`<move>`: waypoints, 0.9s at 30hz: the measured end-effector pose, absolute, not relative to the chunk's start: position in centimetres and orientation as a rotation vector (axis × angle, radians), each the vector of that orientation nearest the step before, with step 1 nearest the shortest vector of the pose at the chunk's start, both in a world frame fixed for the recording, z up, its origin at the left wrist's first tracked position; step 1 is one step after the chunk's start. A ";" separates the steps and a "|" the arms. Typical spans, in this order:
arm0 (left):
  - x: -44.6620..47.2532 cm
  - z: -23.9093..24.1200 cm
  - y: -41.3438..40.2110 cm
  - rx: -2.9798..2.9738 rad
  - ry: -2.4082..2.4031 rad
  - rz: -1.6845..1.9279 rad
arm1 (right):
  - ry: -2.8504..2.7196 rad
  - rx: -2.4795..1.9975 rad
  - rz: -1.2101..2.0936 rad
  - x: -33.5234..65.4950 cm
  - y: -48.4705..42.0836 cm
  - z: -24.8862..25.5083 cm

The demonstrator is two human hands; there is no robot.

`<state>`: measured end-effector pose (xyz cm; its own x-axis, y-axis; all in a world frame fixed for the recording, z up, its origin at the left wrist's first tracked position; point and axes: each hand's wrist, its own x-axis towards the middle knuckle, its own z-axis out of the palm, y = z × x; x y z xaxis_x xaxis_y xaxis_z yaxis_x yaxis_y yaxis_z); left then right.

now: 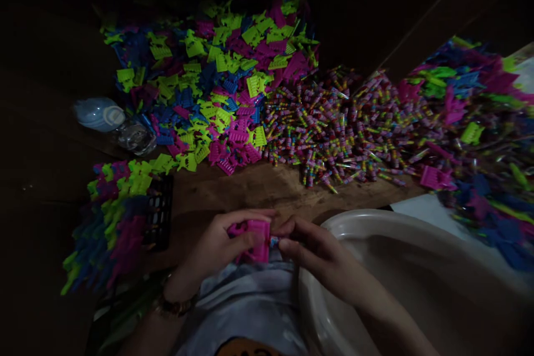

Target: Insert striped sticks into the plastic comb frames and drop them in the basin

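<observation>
From the head camera, here is the left hand [219, 247], low and centre in the frame, thumb and fingers closed firmly around a bright pink plastic piece [262, 240]. In from the right comes the right hand [319, 258], thumb and forefinger pinching a small patterned tube [274, 241] right at the pink piece's right-hand edge; whether it sits inside the piece, I can't tell. A bracelet [177, 307] circles the left wrist.

Across the upper middle, a big pile of green, pink and blue pieces [217, 83] spills over the wooden table [217, 192], and right of it lies a dense heap of little striped tubes [342, 128]. More coloured pieces crowd the right edge, blurred there. At left, a clear bottle [100, 115] lies beside the pile; below it, neat rows of pieces [110, 222] stand next to a black grid-sided crate [161, 214]. Lower right, a wide pale basin [367, 217] fills the corner.
</observation>
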<state>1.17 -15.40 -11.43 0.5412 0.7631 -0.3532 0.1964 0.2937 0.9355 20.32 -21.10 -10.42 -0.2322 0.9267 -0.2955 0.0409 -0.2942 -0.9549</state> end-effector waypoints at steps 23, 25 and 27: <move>1.4 -14.9 -7.6 1.191 1.499 1.279 | -1.790 -2.065 -0.056 26.3 -13.3 -17.7; 2.5 -14.1 -8.8 0.778 1.306 1.231 | -1.783 -1.941 0.062 24.5 -14.0 -17.0; 3.4 -13.2 -9.9 0.572 1.129 1.154 | -1.739 -1.712 0.337 22.4 -14.9 -15.7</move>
<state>3.40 -9.87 -13.22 -0.0141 0.9185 -0.3952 -0.4160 0.3540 0.8376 22.40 -14.91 -15.69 0.0804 0.9584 0.2737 0.7872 0.1074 -0.6073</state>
